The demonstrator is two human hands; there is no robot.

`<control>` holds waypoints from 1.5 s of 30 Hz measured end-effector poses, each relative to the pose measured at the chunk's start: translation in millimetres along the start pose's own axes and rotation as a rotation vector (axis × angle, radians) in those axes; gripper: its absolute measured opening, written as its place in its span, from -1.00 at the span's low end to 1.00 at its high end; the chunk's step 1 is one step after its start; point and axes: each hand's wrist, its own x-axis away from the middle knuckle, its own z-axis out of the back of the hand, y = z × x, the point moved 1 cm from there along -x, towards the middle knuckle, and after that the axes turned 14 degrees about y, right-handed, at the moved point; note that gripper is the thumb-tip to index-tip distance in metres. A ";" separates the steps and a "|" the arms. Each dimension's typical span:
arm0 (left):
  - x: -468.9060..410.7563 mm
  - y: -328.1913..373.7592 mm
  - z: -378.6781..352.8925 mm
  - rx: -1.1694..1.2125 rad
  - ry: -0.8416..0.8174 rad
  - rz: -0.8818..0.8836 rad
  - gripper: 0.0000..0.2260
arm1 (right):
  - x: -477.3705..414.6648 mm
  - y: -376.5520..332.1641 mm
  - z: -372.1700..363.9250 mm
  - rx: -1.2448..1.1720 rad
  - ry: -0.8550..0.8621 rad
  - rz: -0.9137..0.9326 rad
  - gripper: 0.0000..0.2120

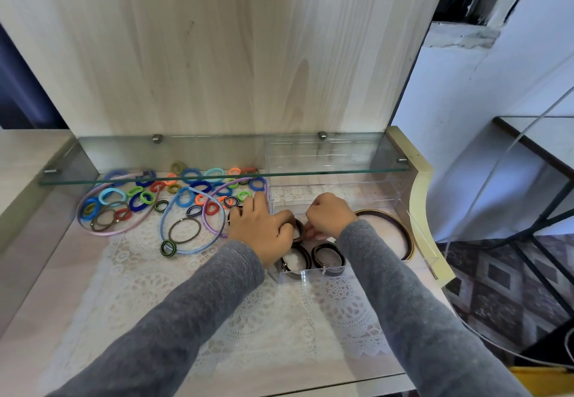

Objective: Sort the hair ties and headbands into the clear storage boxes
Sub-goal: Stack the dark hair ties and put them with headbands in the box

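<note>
On the desk (pixel 46 303): pale wood, with a wooden back panel rising behind it.
Lace mat (pixel 149 288): white, spread over most of the desk top under everything else.
Glass shelf (pixel 217 154): fixed across the back panel, above the far end of the mat.
Tall clear box (pixel 326 160): stands at the back right, partly under the shelf.
Low clear box (pixel 310 274): sits in front of the tall one, its near wall towards the person.
Brown headband (pixel 403 228): lies at the far right within clear walls; I cannot tell if it shares the low box.
Headbands (pixel 192 250): pink, blue and lilac ones lie overlapping on the mat to the left.
Left hand (pixel 262 228): grey sleeve, reaches over the low box's left edge, fingers curled round a dark brown tie (pixel 299 227).
Right hand (pixel 330 214): grey sleeve, fingers curled, the tips pinching the same tie's right side.
Loose hair ties (pixel 186 188): many colours, scattered on the mat at the back left among the headbands.
Brown ties (pixel 327 255): two lie in the low box, just in front of the held tie.
</note>
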 end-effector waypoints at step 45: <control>16.5 -21.1 0.7 0.190 0.253 0.003 -0.57 | 18.5 -1.5 11.7 0.488 0.265 0.400 -0.72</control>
